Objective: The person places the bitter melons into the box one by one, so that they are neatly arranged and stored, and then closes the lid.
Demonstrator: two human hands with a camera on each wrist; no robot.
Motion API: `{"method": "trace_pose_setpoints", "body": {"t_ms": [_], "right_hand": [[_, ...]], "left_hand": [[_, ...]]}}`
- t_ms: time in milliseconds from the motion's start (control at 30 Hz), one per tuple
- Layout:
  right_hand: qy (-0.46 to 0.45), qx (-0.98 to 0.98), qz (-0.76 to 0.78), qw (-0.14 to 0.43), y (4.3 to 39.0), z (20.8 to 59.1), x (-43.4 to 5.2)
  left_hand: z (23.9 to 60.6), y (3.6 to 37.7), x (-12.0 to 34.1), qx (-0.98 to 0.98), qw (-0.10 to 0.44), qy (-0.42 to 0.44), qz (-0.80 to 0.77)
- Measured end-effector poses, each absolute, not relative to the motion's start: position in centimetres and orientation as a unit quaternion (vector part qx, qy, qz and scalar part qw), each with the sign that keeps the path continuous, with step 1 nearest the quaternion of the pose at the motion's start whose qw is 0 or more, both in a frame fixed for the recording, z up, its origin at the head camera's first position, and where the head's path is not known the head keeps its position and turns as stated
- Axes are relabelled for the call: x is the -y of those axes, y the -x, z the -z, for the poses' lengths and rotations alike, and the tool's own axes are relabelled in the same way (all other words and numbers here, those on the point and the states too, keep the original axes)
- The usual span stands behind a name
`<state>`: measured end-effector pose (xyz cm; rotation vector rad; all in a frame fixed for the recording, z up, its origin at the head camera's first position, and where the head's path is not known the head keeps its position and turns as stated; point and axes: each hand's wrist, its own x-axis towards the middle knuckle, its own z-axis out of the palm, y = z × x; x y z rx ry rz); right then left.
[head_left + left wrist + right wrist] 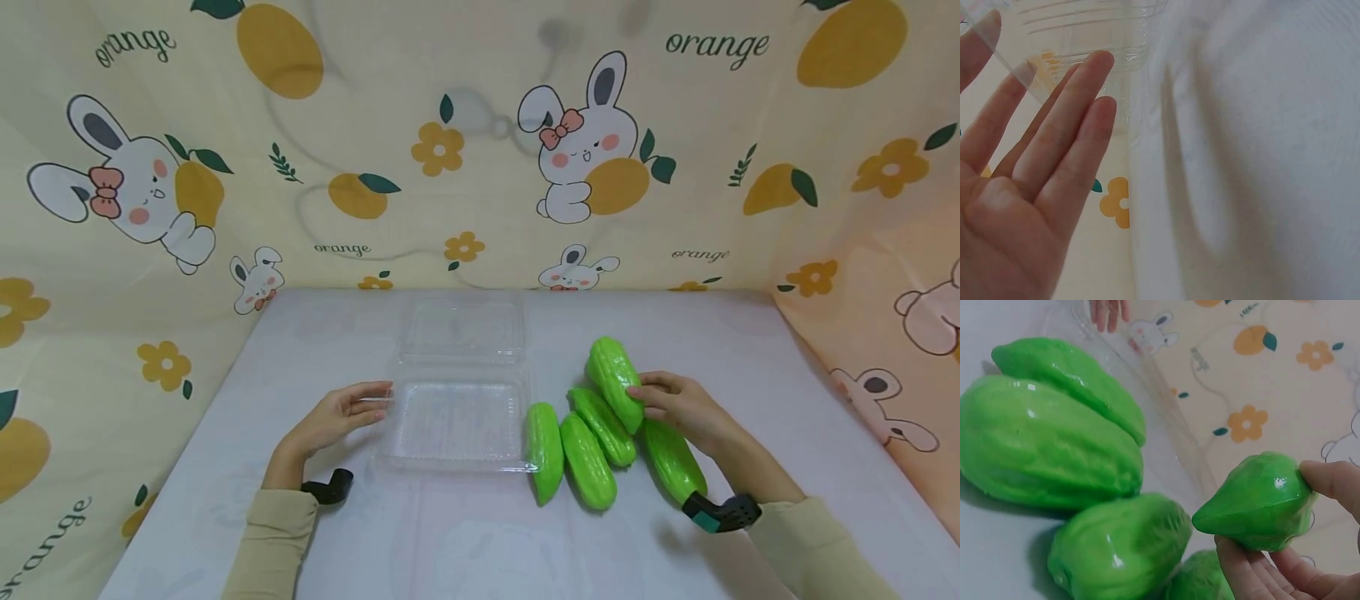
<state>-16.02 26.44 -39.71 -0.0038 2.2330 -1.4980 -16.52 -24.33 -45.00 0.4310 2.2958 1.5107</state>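
Note:
My right hand (678, 404) pinches a glossy green toy vegetable (611, 379), ribbed and pointed like a small bitter melon, between thumb and fingers. In the right wrist view the held toy vegetable (1260, 503) points its tip left, raised beside the others. Several like it lie on the table, among them one green toy vegetable (588, 462) near the middle and another (672, 462) below my right hand. A clear plastic clamshell box (457, 462) stands with its lid (461, 329) folded back. My left hand (333, 417) has its fingers extended, fingertips right at the box's left rim.
A white cloth covers the table (480, 542). Behind it hangs a cream curtain (480, 167) printed with rabbits and oranges, which also runs along both sides. The leftmost green toy vegetable (546, 467) overlaps the box's right front corner in the head view.

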Motion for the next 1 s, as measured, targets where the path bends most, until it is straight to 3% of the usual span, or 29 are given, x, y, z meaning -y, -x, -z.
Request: {"method": "trace_pose_setpoints", "body": {"t_ms": [1000], "right_hand": [[-0.002, -0.811, 0.531, 0.245, 15.4, 39.3, -20.6]], "left_hand": [[44.9, 16.7, 24.4, -0.814, 0.179, -0.157, -0.530]]}}
